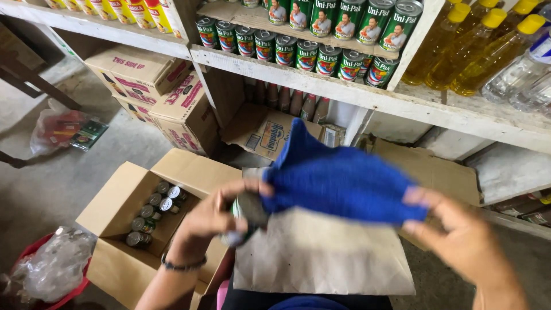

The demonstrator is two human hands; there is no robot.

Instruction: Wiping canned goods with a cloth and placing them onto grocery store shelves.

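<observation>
We hold a small tin can (pixel 248 213) in our left hand (pixel 209 221), fingers wrapped around its side, just above a flat sheet of cardboard (pixel 321 258) that lies across our lap. A blue cloth (pixel 338 181) is draped over the can's top and stretches across to our right hand (pixel 459 235), which pinches its far end between thumb and fingers. The picture is blurred here, so we cannot tell how clean the can is.

Judging from this, we are in the middle of wiping this one can: cloth and can are touching, and the can is neither in the box nor on a shelf.

To our left an open cardboard box (pixel 117 198) on the floor holds a column of similar cans (pixel 152 215), with bare room beside them, so we take it that a good share of the cans remains. On the wooden shelf (pixel 321 86) ahead, rows of cans (pixel 298 51) already stand stacked. Bottles of yellow oil (pixel 470 51) fill the shelf to the right, more boxes (pixel 160 97) sit below, and a red tub with a plastic bag (pixel 51 270) stands near the box.
</observation>
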